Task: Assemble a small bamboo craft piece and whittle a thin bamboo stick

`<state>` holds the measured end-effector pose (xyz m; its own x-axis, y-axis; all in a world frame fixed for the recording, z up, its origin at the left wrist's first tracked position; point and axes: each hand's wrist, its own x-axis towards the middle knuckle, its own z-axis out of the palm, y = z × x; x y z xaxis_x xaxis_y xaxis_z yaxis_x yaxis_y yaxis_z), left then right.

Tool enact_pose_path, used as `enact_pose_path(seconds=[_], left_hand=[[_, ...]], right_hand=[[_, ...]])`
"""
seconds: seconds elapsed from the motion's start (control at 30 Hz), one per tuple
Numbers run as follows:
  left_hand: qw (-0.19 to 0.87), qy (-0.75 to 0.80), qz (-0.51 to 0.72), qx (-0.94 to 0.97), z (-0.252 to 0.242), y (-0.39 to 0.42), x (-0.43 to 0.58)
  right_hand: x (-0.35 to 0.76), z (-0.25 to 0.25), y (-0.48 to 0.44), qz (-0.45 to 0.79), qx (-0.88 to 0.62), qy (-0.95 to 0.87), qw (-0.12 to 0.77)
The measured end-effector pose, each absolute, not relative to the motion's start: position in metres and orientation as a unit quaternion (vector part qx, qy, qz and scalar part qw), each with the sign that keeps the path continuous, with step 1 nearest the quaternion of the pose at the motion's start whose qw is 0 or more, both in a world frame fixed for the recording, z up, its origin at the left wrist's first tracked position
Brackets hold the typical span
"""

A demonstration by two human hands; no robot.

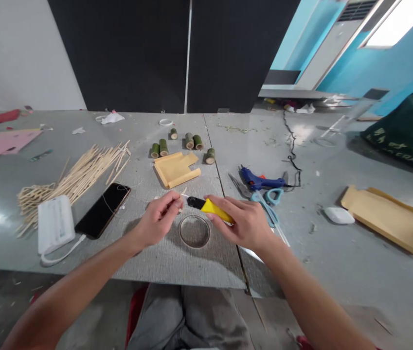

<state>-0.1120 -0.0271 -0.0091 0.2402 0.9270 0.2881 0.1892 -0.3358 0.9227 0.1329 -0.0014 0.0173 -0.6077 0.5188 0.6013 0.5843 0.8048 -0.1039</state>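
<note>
The left hand [160, 219] is pinching a thin pale sliver [184, 191] between thumb and fingertips, narrow in its grip; the right hand [247, 218] is wrapping around a yellow-and-black utility knife [209, 207], probably one with a snap-off blade, though its tip is looking too small and blurred to be sure; the knife's black end is pointing toward the left fingertips, and the sliver is sitting just beside it, above the grey table [148, 265]. A round ring [194, 232] is lying flat just below the hands; a folded kraft-cardboard piece [175, 171] is resting beyond them, with short green bamboo sections [163, 148] standing or lying behind and beside it. To the left, a black smartphone [103, 210] is lying beside a white power bank [56, 224], whose cable is curving toward the phone; a bundle of bamboo sticks [82, 170] is spreading out behind them. To the right, a blue glue gun [260, 180] is lying near pliers [240, 185] and light-blue-handled scissors [274, 196]; farther right, a white case [339, 215] is sitting beside a cardboard tray [385, 218].
</note>
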Motion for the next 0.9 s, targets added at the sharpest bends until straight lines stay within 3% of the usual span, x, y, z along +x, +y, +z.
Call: enact_pose_path(seconds=[0.43, 0.53, 0.6, 0.7, 0.77, 0.9], left_hand=[[0.407, 0.41, 0.435, 0.691, -0.006, -0.026, -0.115], [0.403, 0.389, 0.432, 0.707, -0.007, -0.028, -0.112], [0.412, 0.367, 0.414, 0.724, -0.009, -0.029, -0.108], [0.466, 0.372, 0.436, 0.674, -0.014, -0.027, -0.105], [0.486, 0.378, 0.47, 0.632, -0.017, -0.024, -0.105], [0.477, 0.384, 0.502, 0.611, -0.016, -0.023, -0.109]], right_hand=[[0.127, 0.011, -0.002, -0.134, -0.328, -0.884, 0.307], [0.138, 0.021, 0.006, -0.175, -0.402, -0.82, 0.367], [0.152, 0.03, 0.013, -0.212, -0.475, -0.724, 0.453], [0.163, 0.035, 0.016, -0.246, -0.448, -0.671, 0.538], [0.157, 0.031, 0.011, -0.193, -0.378, -0.746, 0.513], [0.136, 0.021, -0.001, -0.079, -0.291, -0.878, 0.372]])
